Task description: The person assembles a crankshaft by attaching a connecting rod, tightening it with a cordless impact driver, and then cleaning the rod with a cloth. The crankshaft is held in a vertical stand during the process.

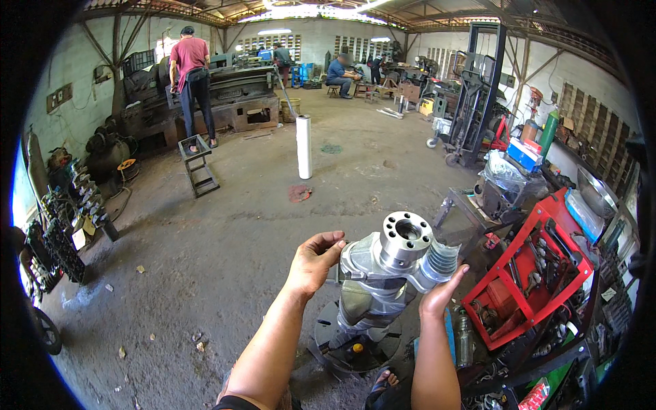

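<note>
A steel crankshaft (374, 295) stands upright in front of me on a dark round base (352, 372). Its top flange (406, 239) has a ring of bolt holes around a central bore. My left hand (315, 263) is at the left of the upper web, thumb and fingers pinched together; what they hold, if anything, is too small to make out. On the other side, my right hand (444, 292) is closed around a clear ribbed plastic container (441, 262), which looks like a cut bottle, close against the crankshaft. Most of the right fingers are hidden behind it.
A red metal tool rack (529, 270) with tools stands at my right, beside a clear bottle (465, 342). Ahead are a white cylinder (304, 147) and a low metal frame (198, 167). A person in a red shirt (191, 75) stands at a large lathe; others are farther back.
</note>
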A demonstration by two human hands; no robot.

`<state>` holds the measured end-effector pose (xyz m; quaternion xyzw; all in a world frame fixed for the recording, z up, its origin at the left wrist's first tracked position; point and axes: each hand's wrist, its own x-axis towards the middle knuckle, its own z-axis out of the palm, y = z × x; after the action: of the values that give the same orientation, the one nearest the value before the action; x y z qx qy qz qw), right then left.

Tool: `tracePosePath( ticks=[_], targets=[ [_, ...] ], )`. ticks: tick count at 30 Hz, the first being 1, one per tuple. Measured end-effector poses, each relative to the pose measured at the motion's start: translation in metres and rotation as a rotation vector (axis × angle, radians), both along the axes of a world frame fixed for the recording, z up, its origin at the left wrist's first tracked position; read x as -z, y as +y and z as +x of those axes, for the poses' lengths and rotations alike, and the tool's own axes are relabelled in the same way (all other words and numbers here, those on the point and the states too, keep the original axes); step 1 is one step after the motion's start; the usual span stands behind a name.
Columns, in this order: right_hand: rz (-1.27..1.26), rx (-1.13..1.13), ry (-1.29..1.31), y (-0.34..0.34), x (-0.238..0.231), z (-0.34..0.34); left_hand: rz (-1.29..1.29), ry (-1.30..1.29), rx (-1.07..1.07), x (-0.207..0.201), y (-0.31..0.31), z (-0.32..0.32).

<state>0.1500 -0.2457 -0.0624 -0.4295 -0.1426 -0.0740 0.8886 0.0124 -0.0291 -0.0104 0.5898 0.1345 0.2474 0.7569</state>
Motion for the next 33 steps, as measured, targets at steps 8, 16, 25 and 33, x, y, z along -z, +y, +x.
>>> tracePosePath(
  ticks=[8,16,25,33],
  targets=[
    [0.048,-0.027,0.041,0.001,0.009,0.008,0.067,-0.095,0.109,0.001,0.008,-0.003],
    [0.057,-0.035,0.080,0.000,0.011,0.012,0.041,0.073,0.084,-0.002,0.009,0.001],
    [0.101,0.040,0.137,0.004,0.010,0.011,0.054,-0.092,0.061,0.000,0.008,0.001],
    [0.100,-0.014,0.169,0.003,-0.001,0.003,0.056,-0.095,0.091,0.000,0.011,-0.001]
  ],
)
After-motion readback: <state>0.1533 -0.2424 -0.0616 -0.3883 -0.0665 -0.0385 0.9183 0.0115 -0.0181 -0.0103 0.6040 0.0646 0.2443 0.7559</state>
